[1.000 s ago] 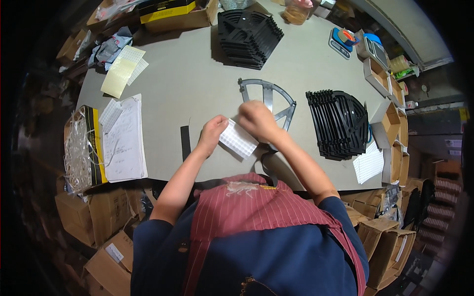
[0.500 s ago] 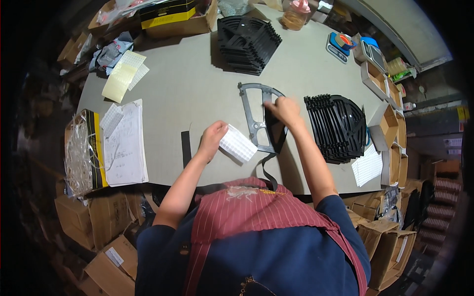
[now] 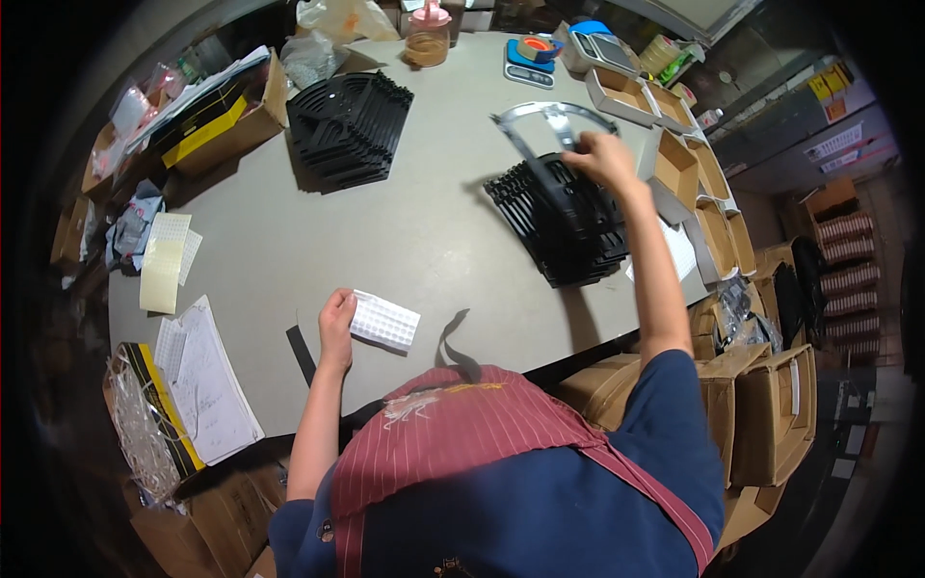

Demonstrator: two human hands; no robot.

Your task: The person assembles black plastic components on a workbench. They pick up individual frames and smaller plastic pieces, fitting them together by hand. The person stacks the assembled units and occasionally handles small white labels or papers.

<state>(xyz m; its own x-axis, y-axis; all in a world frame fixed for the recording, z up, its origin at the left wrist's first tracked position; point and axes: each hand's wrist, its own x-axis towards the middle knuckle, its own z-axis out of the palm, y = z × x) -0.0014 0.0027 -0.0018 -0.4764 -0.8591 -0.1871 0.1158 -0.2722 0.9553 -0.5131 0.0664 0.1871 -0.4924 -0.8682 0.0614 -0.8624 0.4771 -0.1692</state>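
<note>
Right hand [image 3: 611,166] has fingers closed on a grey fan-shaped frame [image 3: 557,122], best held level over the stacked black frames [image 3: 520,217]; left hand [image 3: 337,329] pinches a white sheet [image 3: 387,324].

A worktable [image 3: 434,231] bearing stacked black fan-shaped frames [image 3: 352,135] and a digital scale [image 3: 529,74], with cardboard cartons [image 3: 718,414] alongside, shows this is a workshop.

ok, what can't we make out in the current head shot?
All in the head view:
Right part of the frame: covered by the right hand.
Whether it touches the right stack: their overlap hides any gap.
Any fingers of the left hand under the sheet: hidden by it.
Writing on the paper: too small.
</note>
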